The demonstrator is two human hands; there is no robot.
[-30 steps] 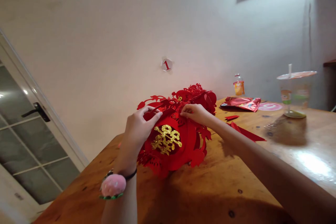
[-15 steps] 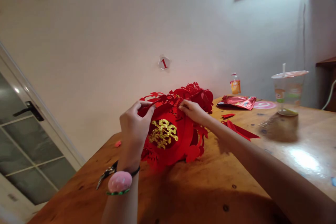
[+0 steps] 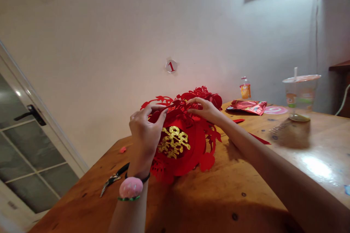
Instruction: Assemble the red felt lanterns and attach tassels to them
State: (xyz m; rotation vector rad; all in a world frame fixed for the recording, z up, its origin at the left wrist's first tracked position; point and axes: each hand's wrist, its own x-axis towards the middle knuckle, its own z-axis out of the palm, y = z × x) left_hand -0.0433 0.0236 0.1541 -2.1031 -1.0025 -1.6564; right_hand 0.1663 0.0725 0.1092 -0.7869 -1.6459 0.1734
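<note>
A red felt lantern (image 3: 194, 149) with cut-out flowers and a gold glittery character (image 3: 174, 142) on its front rests on the wooden table (image 3: 213, 193). My left hand (image 3: 144, 127) pinches a red edge at its upper left between thumb and fingers. At the top, my right hand (image 3: 203, 109) has its thumb and fingers around another part of the cut-out felt; its fingertips are partly hidden among the red pieces. A pink pincushion (image 3: 131, 188) is strapped to my left wrist. Further red flower cut-outs (image 3: 202, 93) rise behind the lantern.
Left of my wrist lies a silver tool with black handles (image 3: 112, 180), probably pliers. On the right are a red foil packet (image 3: 248, 107), a small bottle (image 3: 245, 88), a plastic cup with a straw (image 3: 299, 96) and red felt strips (image 3: 259, 138). The wall stands close behind.
The lantern has tilted and shifted slightly right and toward me. My left hand has moved right with it. My right hand has risen a little, its fingers now more stretched out over the top.
</note>
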